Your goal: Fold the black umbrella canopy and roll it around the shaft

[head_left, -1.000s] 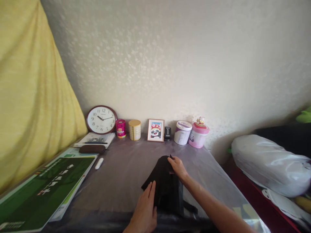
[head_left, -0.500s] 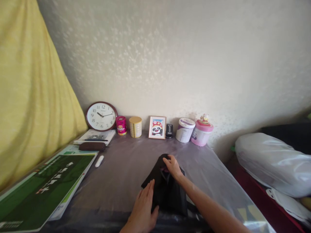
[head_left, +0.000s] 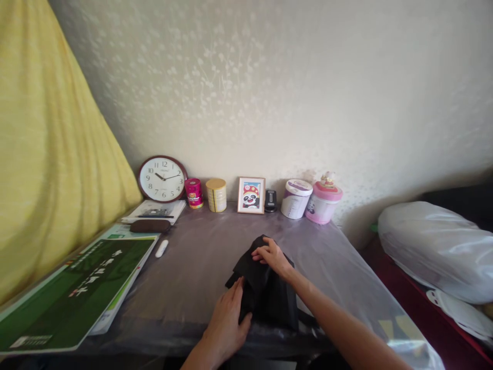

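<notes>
A black cloth bag [head_left: 275, 303], soft and creased, lies near the front of the table. A loose flap of it bunches up toward its far left. My left hand [head_left: 227, 318] rests against the bag's left side, fingers stretched out and thumb apart. Over the far end, my right hand [head_left: 272, 257] has its fingers bent onto the cloth near the flap, gripping it; its fingertips are partly lost against the black fabric. What is inside the bag, if anything, is hidden.
A green book [head_left: 88, 288] lies at left with a brown case [head_left: 150, 226] and a white stick-shaped object [head_left: 162, 248]. Along the wall stand a clock [head_left: 163, 179], a pink tin [head_left: 193, 193], a yellow-lidded can [head_left: 216, 196], a picture frame [head_left: 251, 196] and two tubs [head_left: 296, 199].
My right hand has shifted its fingers leftward over the bag's far end, and the flap there is bunched differently. My left hand stays at the left side. The view has tilted slightly down.
</notes>
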A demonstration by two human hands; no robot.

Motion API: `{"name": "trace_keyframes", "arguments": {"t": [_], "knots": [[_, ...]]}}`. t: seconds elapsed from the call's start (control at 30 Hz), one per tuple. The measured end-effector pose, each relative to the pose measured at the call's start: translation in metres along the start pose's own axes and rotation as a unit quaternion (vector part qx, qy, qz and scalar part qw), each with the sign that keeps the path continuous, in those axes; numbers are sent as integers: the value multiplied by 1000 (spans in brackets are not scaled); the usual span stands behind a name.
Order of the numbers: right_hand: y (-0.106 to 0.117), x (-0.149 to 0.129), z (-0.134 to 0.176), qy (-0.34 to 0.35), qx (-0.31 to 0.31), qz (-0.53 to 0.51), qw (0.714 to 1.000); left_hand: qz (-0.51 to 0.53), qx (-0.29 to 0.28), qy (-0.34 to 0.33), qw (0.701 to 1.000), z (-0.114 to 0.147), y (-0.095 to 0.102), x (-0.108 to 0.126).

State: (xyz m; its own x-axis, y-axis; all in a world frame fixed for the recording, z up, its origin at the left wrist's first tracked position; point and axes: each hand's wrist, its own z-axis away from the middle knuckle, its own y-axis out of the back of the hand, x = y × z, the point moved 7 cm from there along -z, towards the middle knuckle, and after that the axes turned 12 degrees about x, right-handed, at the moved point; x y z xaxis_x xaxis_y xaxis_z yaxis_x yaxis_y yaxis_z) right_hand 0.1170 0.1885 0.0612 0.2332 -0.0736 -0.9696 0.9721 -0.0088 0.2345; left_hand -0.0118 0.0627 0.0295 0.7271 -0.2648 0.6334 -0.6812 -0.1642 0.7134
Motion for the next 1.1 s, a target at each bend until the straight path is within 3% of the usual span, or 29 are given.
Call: {"name": "trace_keyframes", "arguments": {"t": [0.17,0.33,0.47,0.73,0.93,1.1], "knots": [[-9,-5,12,144,-123,72,979,30,11,-2,1000,1,3,-4],[-15,-15,33,273,-159,187,930,48,30,-1,998,1,7,-5],[-15,-25,42,288,-153,262,908,73,37,-10,997,0,12,-3],[-24,-31,54,362,-131,335,860,86,68,76,991,3,18,-25],[-26,-31,59,399,-120,333,846,-21,159,-8,987,5,38,9],[-29,-34,60,418,-154,291,847,-73,114,-87,987,0,20,25]]}}
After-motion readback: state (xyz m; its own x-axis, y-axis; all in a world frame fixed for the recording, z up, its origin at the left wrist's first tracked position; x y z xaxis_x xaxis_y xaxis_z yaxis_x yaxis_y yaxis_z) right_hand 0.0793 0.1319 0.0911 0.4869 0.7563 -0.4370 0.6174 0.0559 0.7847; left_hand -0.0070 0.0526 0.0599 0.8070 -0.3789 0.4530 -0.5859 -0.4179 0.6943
